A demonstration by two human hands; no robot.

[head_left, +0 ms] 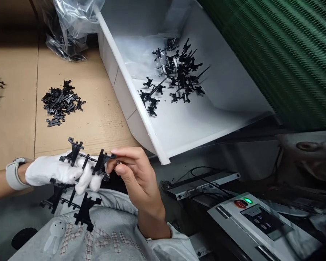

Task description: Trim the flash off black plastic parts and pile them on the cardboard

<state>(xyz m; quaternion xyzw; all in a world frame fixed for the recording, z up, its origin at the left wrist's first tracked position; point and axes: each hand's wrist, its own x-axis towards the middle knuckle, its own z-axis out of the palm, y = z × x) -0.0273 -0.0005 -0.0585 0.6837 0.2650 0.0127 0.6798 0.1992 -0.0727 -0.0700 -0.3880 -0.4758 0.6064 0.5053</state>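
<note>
My left hand [58, 172], in a white glove with a pale wristband, is closed round a black moulded plastic frame [76, 183] with several small parts on its branches. The frame hangs in front of my grey shirt. My bare right hand [133, 170] pinches one part [104, 163] at the frame's upper right corner between thumb and fingers. Both hands meet just below the edge of the cardboard-covered table [97, 119].
A heap of loose black parts [61, 103] lies on the cardboard. A white tray [141, 108] holds several more black frames [176, 76]. Clear plastic bags [70, 25] sit at the back. A control box with red and green buttons [244, 203] stands lower right, beside a green ribbed surface [288, 54].
</note>
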